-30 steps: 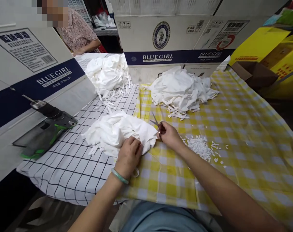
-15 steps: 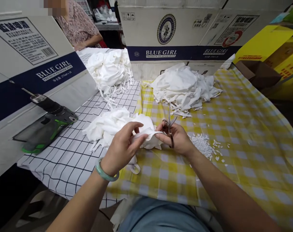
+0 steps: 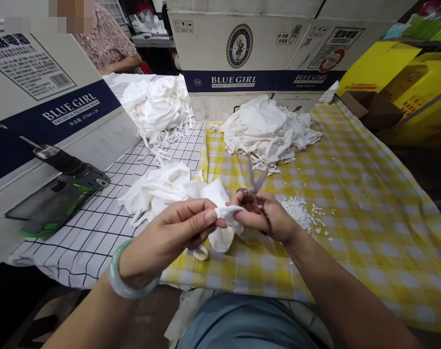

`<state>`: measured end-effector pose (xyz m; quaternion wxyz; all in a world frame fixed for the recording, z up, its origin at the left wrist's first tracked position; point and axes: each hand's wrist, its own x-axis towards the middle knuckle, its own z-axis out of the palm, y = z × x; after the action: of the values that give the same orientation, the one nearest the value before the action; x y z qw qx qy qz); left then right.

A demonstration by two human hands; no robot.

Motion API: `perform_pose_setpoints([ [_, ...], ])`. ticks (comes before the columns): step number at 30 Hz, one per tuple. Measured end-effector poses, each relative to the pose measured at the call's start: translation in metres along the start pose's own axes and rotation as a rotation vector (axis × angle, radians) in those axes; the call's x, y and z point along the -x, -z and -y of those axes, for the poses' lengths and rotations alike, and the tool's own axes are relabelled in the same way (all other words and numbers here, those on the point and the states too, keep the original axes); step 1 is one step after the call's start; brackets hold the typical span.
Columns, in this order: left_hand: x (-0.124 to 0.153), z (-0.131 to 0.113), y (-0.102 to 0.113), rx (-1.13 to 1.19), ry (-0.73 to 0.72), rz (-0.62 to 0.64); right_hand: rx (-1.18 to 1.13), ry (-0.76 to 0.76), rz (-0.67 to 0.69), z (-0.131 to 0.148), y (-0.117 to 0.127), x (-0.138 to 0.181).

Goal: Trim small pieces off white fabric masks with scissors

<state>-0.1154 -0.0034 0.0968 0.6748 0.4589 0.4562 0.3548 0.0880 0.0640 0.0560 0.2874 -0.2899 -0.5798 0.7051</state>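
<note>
My left hand (image 3: 177, 229) pinches the edge of a white fabric piece (image 3: 221, 238) between thumb and fingers. Beside it, my right hand (image 3: 278, 219) has scissors (image 3: 256, 185) looped on its fingers, blades apart and pointing away from me. The thumb and forefinger of that same hand also grip the fabric's edge. Part of the fabric hangs below my hands, over the yellow checked cloth. Just beyond my left hand lies a loose heap of white fabric pieces (image 3: 162, 186) with narrow straps.
Two more white piles, a left one (image 3: 155, 104) and a right one (image 3: 264, 126), lie farther back. Small white clippings (image 3: 296, 212) are scattered right of my hand. A drill (image 3: 66, 184) stands by the left carton (image 3: 93, 118). Another person's arm (image 3: 122, 64) shows behind.
My left hand has moved closer to my right and now pinches the fabric edge tightly. The scissors have tilted and their blades show wider apart. The view has shifted slightly right.
</note>
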Motion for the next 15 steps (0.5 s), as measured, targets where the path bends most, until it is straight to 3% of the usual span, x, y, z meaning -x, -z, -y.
perform_pose_setpoints([
  [3,-0.003,0.018,-0.011,0.193,0.095,0.202,-0.105,-0.025,-0.074,-0.006,0.01,0.011],
  [4,-0.005,0.023,-0.016,0.192,0.082,0.218,-0.119,-0.053,-0.09,-0.012,0.012,0.013],
  [6,-0.011,0.03,-0.027,0.066,-0.08,0.121,-0.156,-0.134,-0.131,-0.028,0.009,0.016],
  [8,-0.019,0.036,-0.038,-0.109,-0.322,-0.06,-0.232,-0.166,-0.175,-0.048,0.0,0.017],
  [10,-0.03,0.043,-0.048,-0.093,-0.445,-0.161,-0.304,-0.129,-0.228,-0.067,-0.012,0.018],
  [13,-0.045,0.059,-0.056,0.224,-0.336,-0.199,-0.248,-0.136,-0.268,-0.079,-0.018,0.026],
  [15,-0.052,0.069,-0.058,0.318,-0.272,-0.255,-0.045,-0.173,-0.298,-0.074,-0.013,0.037],
])
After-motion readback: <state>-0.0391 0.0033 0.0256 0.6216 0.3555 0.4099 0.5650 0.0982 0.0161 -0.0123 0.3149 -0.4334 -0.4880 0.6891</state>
